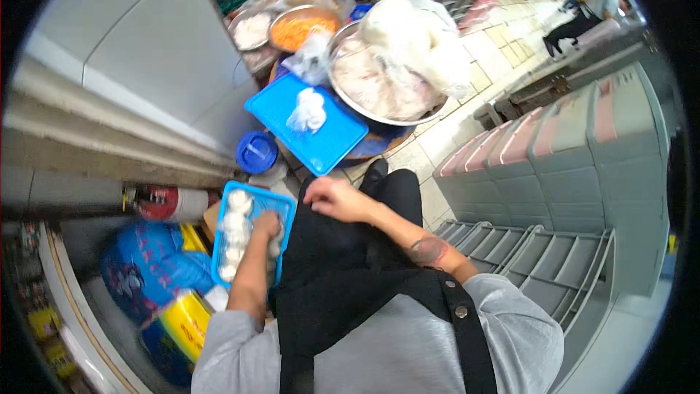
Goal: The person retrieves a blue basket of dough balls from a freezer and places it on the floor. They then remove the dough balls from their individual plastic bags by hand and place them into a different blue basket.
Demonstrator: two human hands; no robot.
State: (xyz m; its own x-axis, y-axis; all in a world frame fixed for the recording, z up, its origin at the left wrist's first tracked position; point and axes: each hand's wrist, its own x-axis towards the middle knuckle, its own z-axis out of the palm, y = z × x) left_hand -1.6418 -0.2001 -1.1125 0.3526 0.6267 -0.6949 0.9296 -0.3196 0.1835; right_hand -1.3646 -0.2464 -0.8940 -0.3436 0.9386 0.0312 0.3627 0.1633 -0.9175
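My left hand (268,225) reaches down into a light blue plastic basket (286,209) beside my left leg. Rows of white, round, dough-like balls (236,228) lie in the basket, and the hand is over its right-hand row. Its fingers point downward and are mostly hidden, so any grip does not show. My right hand (340,200) hovers above my lap, fingers loosely bent and partly apart, with nothing visible in it. Ahead, a blue tray (332,138) holds a few similar white balls (310,111) beside or in clear plastic.
Behind the tray stand a large metal bowl (343,95) of pale, plastic-covered food and a bowl of shredded orange food (302,28). A blue-lidded container (257,152) is near the wall. Grey-and-pink stacked crates (539,153) flank my right; a person (583,18) is far off.
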